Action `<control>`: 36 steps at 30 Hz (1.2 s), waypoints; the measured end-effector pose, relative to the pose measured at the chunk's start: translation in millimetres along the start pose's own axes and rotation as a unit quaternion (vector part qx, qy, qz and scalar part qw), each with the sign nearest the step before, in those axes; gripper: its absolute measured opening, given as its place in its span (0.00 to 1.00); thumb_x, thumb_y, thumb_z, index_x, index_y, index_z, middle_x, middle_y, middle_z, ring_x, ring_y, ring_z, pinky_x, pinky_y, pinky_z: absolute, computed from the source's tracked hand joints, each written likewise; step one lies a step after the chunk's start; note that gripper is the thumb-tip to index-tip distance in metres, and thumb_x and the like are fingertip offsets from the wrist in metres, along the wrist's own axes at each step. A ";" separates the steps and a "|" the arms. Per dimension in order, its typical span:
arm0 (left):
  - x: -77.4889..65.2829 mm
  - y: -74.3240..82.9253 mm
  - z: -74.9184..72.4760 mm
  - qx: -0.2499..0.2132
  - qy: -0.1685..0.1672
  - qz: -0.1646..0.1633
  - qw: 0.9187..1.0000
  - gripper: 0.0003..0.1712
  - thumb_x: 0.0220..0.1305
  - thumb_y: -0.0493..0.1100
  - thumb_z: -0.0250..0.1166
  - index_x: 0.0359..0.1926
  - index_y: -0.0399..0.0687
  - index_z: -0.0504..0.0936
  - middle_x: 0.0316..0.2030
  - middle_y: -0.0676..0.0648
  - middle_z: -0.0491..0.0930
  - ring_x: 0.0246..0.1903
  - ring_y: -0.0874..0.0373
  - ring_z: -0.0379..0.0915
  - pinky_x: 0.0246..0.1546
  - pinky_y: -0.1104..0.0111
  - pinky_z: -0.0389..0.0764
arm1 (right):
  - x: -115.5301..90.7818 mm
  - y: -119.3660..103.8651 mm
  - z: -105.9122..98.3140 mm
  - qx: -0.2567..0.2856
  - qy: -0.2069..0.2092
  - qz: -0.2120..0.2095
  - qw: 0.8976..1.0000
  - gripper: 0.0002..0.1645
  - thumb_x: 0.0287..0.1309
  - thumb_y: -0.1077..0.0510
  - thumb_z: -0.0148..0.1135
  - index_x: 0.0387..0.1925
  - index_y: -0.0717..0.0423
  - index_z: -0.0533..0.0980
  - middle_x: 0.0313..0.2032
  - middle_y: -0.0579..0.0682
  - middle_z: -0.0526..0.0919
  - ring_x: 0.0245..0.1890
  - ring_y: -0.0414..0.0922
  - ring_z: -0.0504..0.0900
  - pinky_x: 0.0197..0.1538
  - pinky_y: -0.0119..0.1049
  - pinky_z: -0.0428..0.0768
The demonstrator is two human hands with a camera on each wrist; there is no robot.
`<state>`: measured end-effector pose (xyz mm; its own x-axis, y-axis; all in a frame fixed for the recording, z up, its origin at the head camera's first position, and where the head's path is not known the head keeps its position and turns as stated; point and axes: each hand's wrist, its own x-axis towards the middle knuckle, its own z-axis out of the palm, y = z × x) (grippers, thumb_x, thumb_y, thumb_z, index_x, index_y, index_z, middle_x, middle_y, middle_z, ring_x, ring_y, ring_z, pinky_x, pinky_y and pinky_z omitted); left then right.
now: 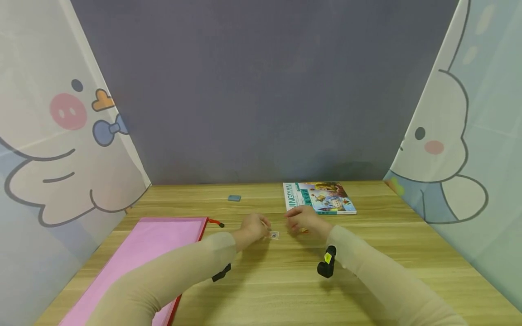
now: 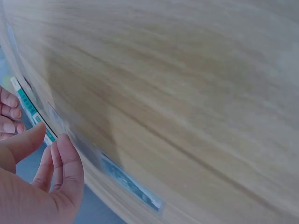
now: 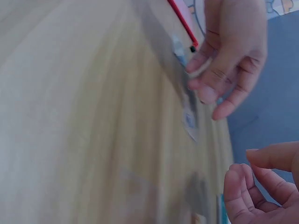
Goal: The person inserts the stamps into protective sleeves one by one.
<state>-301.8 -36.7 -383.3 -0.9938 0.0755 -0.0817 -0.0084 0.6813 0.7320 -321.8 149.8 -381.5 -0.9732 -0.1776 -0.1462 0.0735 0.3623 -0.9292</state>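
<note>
My left hand (image 1: 253,227) is just above the table, fingers bent and thumb apart from them in the left wrist view; I see nothing between them. Beside its fingertips lies a small stamp-like card (image 1: 274,235) with a pale border. A greenish picture card in a clear sleeve (image 2: 131,182) lies near this hand in the left wrist view. My right hand (image 1: 303,219) hovers opposite, fingers loosely curled and thumb near the index tip, holding nothing visible. Under it shows part of a small orange-red item (image 1: 303,230). A blurred translucent sheet (image 3: 138,191) lies below in the right wrist view.
A pink folder (image 1: 163,237) with a red edge and zip pull lies at the left, partly under my left sleeve. A small blue-grey block (image 1: 234,198) sits at the back. Behind my right hand is a colourful book (image 1: 330,199). Printed panels flank the table.
</note>
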 end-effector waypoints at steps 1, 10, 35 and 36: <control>-0.4 0.7 -0.1 0.003 0.000 0.000 1.000 0.11 0.50 0.33 0.75 0.37 0.43 0.85 0.27 0.49 0.81 0.19 0.61 0.72 0.17 0.76 0.71 | 0.0 -1.7 -4.0 -0.002 0.000 0.003 1.000 0.18 0.59 0.70 0.59 0.52 0.71 0.76 0.46 0.64 0.81 0.38 0.53 0.84 0.42 0.42 0.86; -4.9 8.6 3.3 -0.012 0.001 0.019 1.000 0.16 0.48 0.36 0.76 0.41 0.42 0.85 0.27 0.48 0.84 0.24 0.58 0.79 0.25 0.70 0.80 | -1.6 -4.7 -31.8 -0.068 -0.010 0.010 0.998 0.18 0.64 0.65 0.58 0.53 0.69 0.75 0.52 0.65 0.78 0.49 0.56 0.82 0.52 0.47 0.83; -37.1 37.7 59.4 -0.064 -0.104 0.074 0.990 0.30 0.45 0.39 0.79 0.51 0.36 0.80 0.44 0.42 0.79 0.40 0.53 0.76 0.41 0.64 0.84 | -8.2 29.8 -62.3 -0.158 -0.008 0.014 0.987 0.20 0.54 0.61 0.70 0.49 0.65 0.79 0.48 0.59 0.82 0.39 0.44 0.81 0.42 0.39 0.84; -38.0 38.2 61.0 -0.065 -0.106 0.074 0.989 0.30 0.45 0.38 0.79 0.51 0.36 0.80 0.44 0.42 0.80 0.41 0.52 0.76 0.42 0.64 0.83 | -8.6 30.4 -62.5 -0.160 -0.010 0.015 0.987 0.21 0.54 0.61 0.70 0.49 0.65 0.79 0.49 0.59 0.82 0.40 0.44 0.81 0.43 0.39 0.84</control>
<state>-257.6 31.0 -393.5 -0.9399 0.3278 -0.0959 0.1086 0.5531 0.8260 -324.8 219.6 -387.3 -0.9669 -0.1798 -0.1811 0.0256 0.6379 -0.7697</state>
